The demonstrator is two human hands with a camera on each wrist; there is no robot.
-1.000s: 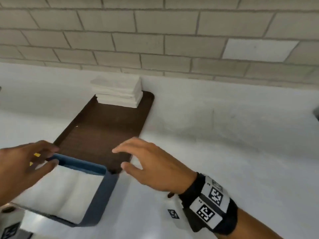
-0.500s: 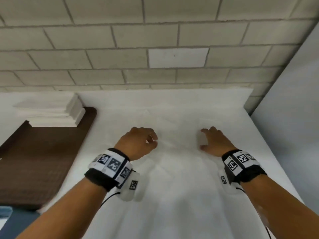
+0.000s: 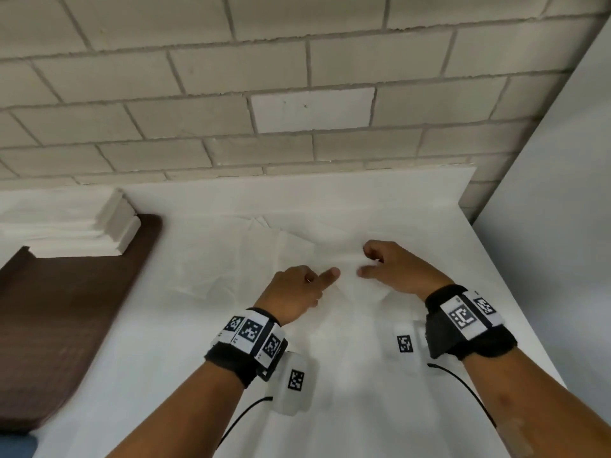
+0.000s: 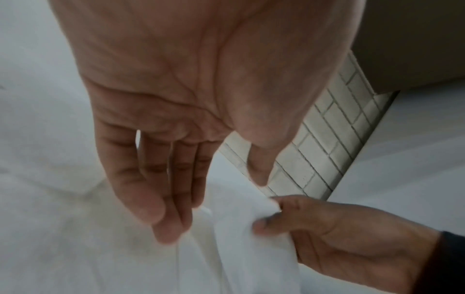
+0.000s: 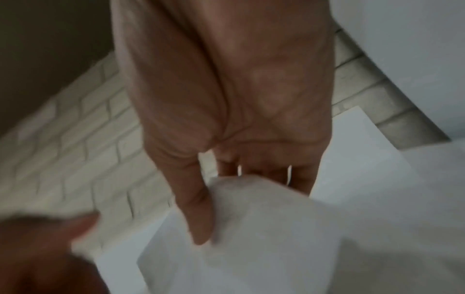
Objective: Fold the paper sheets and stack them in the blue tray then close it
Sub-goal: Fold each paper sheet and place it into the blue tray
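1. Both hands have drawn closer together since half a second ago, when they rested apart on the white worktop [image 3: 363, 408]; the blue tray that filled the lower left a second ago now shows only as a blue corner [image 3: 15, 446] at the bottom left edge of the head view.
2. Left hand [image 3: 294, 294]: the wrist view shows its fingers [image 4: 161, 214] hanging nearly straight, close together, tips touching the raised paper sheet [image 4: 251, 248]. The thumb reaches toward the sheet's upper edge. A firm pinch cannot be confirmed.
3. Right hand [image 3: 395, 267]: thumb and curled fingers pinch a bunched fold of the same sheet, plainly seen in the left wrist view. In the right wrist view, which is blurred, the thumb lies along the paper's edge [image 5: 251, 218].
4. Paper sheet [image 3: 350, 285]: it lies crumpled on the worktop between the two hands, its middle lifted into a ridge; the rest spreads out flat toward the brick wall [image 3: 297, 94].
5. Stack of folded white sheets [image 3: 76, 231]: it sits on the far end of a dark brown mat [image 3: 66, 325], well to the left of the hands.
6. Both wrists carry black bands with printed markers [image 3: 251, 335].
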